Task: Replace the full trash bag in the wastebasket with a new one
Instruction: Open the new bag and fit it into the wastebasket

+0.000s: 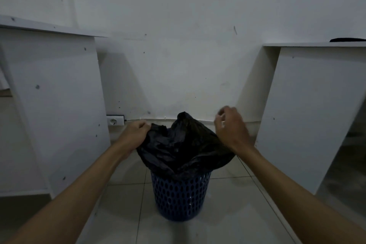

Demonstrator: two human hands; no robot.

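Observation:
A blue perforated wastebasket [180, 196] stands on the tiled floor between two white desks. A black trash bag [182, 144] fills it and bulges over the rim, with a peak of plastic sticking up at the back. My left hand [135, 131] is closed on the bag's left edge. My right hand [230, 125] hovers at the bag's right side with fingers loosely curled and blurred; nothing is visibly held in it, and its wrist lies over the bag's right edge.
White desk side panels stand close on the left [59, 105] and right [309, 115] of the basket. A white wall [178, 45] is right behind it, with a socket strip [115, 121] low at the left. Pale floor tiles [227, 214] lie in front.

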